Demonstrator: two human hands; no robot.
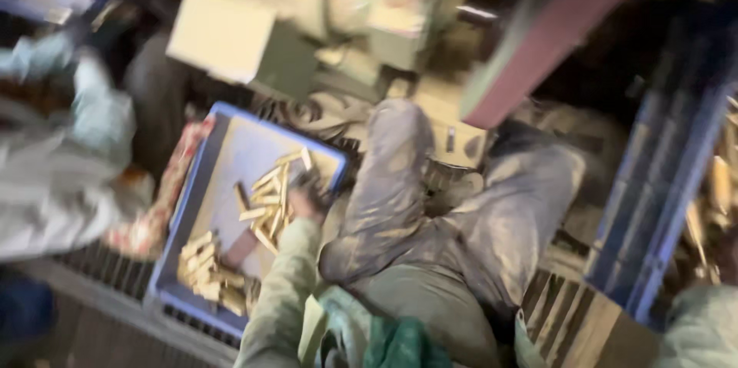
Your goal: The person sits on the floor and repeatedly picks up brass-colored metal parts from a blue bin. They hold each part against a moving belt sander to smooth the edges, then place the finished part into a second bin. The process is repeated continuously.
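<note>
A blurred downward view is given over a seated person's legs in dusty blue-grey trousers [430, 214]. The landmark is a shallow blue plastic tray [201, 183] lying on the floor to the left of the knees, with a pale grey bottom and a bright blue rim.

The left hand [306, 197] is reached into the tray from its right-hand rim, in an olive-green sleeve [278, 291]. Its grip is lowered onto a loose heap of short brass-coloured bars [270, 199] near the middle of the tray; the fingers are dark and smeared by motion, so it cannot be told how far they are closed or whether a bar is held. A second, neater stack of brass bars [206, 272] is seen in the near left corner of the tray, apart from the hand.

The right hand is not seen; only a pale sleeve edge [703, 326] is shown at the lower right corner, well apart from the tray.

Just beyond the tray's far rim a cream-coloured box-shaped machine housing [223, 29] is set. Along the tray's left rim a red patterned cloth [157, 214] is draped, and further left another person's light grey clothing [54, 160] is visible. Far to the right of the tray a tall blue crate wall [661, 176] stands, with more brass-coloured pieces [719, 183] behind it.
</note>
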